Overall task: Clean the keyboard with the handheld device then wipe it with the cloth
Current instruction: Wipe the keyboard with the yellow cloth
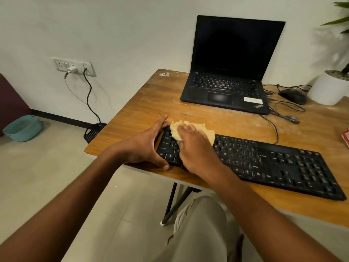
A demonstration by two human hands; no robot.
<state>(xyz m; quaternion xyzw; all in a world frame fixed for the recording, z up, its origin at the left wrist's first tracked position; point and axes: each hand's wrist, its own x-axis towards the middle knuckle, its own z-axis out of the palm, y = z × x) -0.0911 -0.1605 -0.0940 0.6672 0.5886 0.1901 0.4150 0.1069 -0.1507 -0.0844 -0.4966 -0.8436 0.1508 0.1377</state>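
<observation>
Presently the right hand (pixel 190 148) lies palm-down on a crumpled yellow cloth (pixel 190 130), fingers curved over it and pressing it onto the far left rows of the black keyboard (pixel 264 163); the cloth bunches out beyond the fingertips, and part of it overhangs the keyboard's far edge. The left hand (pixel 145 146) clamps the keyboard's left end in a wide span, thumb hooked on the near edge and fingers reaching round the far corner, with the palm against the side. The keyboard lies flat and at a slant on the near part of the wooden table (pixel 151 103), its left end close to the table's near left corner, its right end running toward the right near edge. Farther back on the table stands an open black laptop (pixel 232 72) with a dark screen. Just right of the laptop lies a black mouse (pixel 293 96) with loose cables (pixel 283 115) trailing nearby, and a white plant pot (pixel 328 89) stands at the far right. On the wall at left, a socket panel (pixel 74 66) carries a white plug and a black cord. A teal tub (pixel 22 128) sits on the floor at far left.
</observation>
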